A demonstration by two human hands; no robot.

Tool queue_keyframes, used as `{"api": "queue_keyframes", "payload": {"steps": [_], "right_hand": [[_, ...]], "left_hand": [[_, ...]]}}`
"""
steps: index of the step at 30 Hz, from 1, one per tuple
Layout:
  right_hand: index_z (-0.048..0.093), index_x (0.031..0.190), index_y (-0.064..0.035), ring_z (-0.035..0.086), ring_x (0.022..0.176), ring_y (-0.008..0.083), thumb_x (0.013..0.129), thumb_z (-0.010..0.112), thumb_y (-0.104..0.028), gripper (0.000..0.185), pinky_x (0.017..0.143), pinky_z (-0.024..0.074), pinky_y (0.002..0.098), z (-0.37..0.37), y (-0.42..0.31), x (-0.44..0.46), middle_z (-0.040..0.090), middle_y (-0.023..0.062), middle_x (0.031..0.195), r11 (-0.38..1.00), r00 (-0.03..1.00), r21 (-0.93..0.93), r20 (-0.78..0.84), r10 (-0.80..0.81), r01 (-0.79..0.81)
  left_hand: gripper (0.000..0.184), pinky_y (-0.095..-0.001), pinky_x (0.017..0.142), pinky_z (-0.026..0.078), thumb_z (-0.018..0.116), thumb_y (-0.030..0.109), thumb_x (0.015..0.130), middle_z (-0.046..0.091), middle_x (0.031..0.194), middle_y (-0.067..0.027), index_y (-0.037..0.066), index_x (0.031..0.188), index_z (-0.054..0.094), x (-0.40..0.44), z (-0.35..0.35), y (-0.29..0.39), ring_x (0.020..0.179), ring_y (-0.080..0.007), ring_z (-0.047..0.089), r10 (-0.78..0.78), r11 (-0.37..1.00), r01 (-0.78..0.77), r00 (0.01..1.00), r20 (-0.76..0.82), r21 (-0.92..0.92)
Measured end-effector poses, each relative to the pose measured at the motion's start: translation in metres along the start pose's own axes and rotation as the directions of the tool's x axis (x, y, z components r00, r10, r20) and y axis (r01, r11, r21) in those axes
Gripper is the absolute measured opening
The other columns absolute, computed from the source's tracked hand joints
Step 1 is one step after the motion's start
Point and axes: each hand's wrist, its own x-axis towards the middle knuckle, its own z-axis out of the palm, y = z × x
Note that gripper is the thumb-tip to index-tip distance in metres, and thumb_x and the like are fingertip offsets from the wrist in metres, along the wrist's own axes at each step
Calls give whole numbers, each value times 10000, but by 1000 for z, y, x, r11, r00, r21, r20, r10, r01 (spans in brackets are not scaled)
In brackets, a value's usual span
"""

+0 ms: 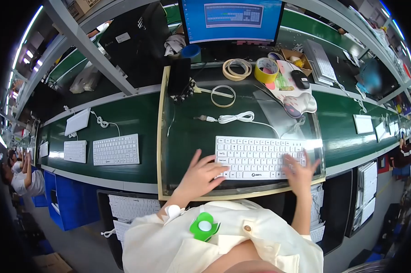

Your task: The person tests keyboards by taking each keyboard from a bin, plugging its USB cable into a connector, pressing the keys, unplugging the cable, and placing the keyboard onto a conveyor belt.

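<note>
"How are the hands?"
"Left hand [201,175] open, fingers spread at the left end of the flat white plastic keyboard [253,154]; right hand [301,175] blurred, open over its right end, contact unclear."
"What could go wrong?"
"A sideways push might slide the keyboard and tug its looped white cable [239,117]."
"And beyond?"
"Glossy green bench [144,113] beneath, lit black-framed monitor [232,27], then grey metal frames [88,45] and bright strip lights [25,38]."
</note>
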Motion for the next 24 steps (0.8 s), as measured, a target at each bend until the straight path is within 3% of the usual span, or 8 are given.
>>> {"api": "queue_keyframes", "payload": {"steps": [5, 8, 12, 14, 18, 20, 21, 24], "right_hand": [[637, 1070, -196, 442, 1198, 330, 794, 633, -179, 277, 1053, 35, 618, 2, 16, 4, 667, -3, 998, 997, 956, -33, -289, 59, -71], [638, 1041, -145, 464, 1165, 328, 719, 690, -144, 326, 1057, 139, 543, 41, -48, 27, 650, 13, 1047, 944, 952, 193, -203, -228, 267], [529, 1217, -254, 359, 1259, 325, 748, 680, -309, 496, 1008, 62, 693, 33, -124, 29, 582, -12, 1184, 698, 763, 344, -91, -640, 628], [604, 1131, -278, 365, 1252, 316, 748, 682, -319, 393, 1017, 13, 684, 38, -86, 20, 645, -35, 1060, 807, 846, 297, -7, -533, 511], [657, 1011, -250, 458, 1177, 288, 748, 673, -211, 266, 1040, 26, 651, 9, 34, -10, 672, -65, 751, 940, 943, 121, -142, -301, 318], [658, 1012, -225, 473, 1159, 274, 760, 660, -171, 258, 1065, 41, 606, -2, 84, -24, 665, -33, 730, 983, 976, 99, -170, -134, 152], [656, 1016, -206, 483, 1147, 277, 770, 654, -161, 250, 1064, 47, 603, -5, 99, -24, 659, -23, 713, 991, 980, 102, -185, -68, 88], [642, 1047, -133, 544, 1064, 277, 803, 623, -131, 245, 1058, 140, 567, -4, 126, -18, 670, 34, 825, 976, 974, 218, -214, 77, -30]], "left_hand": [[369, -613, 1054, 113, 685, 319, 750, 598, 1175, 50, 250, 1109, 636, 32, 23, 21, 1246, -247, 379, 223, 975, -223, 974, 48, 2], [435, -623, 1054, 71, 696, 343, 733, 596, 1181, 54, 257, 1150, 610, 15, 9, 1, 1281, -258, 335, 26, 993, -36, 996, 87, 116], [653, -618, 1061, 48, 724, 448, 644, 499, 1306, -7, 235, 1233, 542, -15, -24, -10, 1316, -292, 266, -286, 940, 278, 958, 13, 196], [721, -649, 1036, 68, 734, 472, 613, 401, 1382, -46, 225, 1256, 522, -6, -10, 3, 1313, -328, 249, -246, 940, 258, 966, -78, 222], [649, -704, 983, 72, 729, 424, 659, 394, 1393, 0, 251, 1250, 526, 66, 59, 66, 1314, -352, 237, 52, 982, -80, 985, 164, 171], [471, -729, 975, 103, 651, 270, 760, 395, 1388, 69, 257, 1218, 544, 98, 103, 108, 1337, -311, 220, 296, 934, -340, 909, 293, 108], [406, -735, 971, 117, 611, 202, 771, 424, 1360, 79, 249, 1172, 569, 108, 138, 116, 1332, -281, 238, 455, 878, -473, 873, 177, 75], [358, -732, 977, 110, 581, 159, 771, 461, 1313, 85, 240, 1119, 591, 123, 148, 127, 1318, -266, 266, 447, 877, -475, 862, 241, 74]]}}
